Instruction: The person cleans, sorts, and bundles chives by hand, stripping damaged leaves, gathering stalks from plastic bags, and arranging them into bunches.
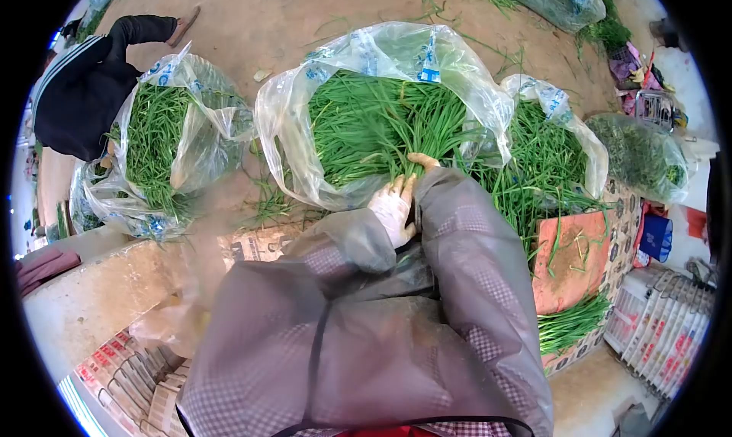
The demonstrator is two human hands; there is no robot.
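Note:
A large clear plastic bag point(278, 124) with blue print lies open in front of me, full of long green chives point(358, 120). At its near edge, my right hand point(424, 161) is closed round a bunch of chives point(438, 128), whose leaves fan away from me. The sleeve hides most of that hand. My left hand point(392, 210), in a pale glove, lies just below and to the left, fingers stretched out and thumb apart. Its fingertips touch the stalk ends of the bunch. Translucent plastic covers both of my checked sleeves.
More bagged greens stand left point(156, 136) and right point(545, 143). A reddish board point(570, 258) with loose leaves is at my right, above a chive pile point(572, 324). A person in dark clothes point(84, 94) bends at far left. Wire racks point(659, 330) stand at lower right.

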